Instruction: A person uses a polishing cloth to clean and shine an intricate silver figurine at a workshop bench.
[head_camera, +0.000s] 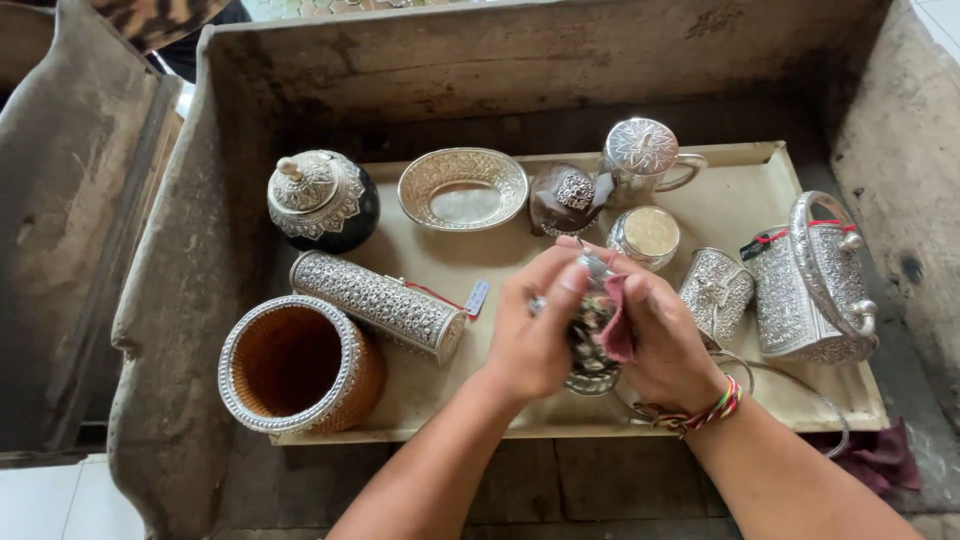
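Both forearms come in low, and the left hand (535, 335) wraps its fingers (560, 285) round a small ornate silver piece (590, 350) to steady it above the cream tray (740, 200). Right hand (665, 345), fingers clenched, presses a reddish cloth (615, 325) against it, apparently rubbing. Just left lie an embossed silver cylinder (380, 303) and a silver-rimmed woven basket (295, 365); right, a silver handbag (815, 285). Farther back, spaced apart: lidded black jar (322, 200), oval dish (463, 187), lidded mug (645, 155).
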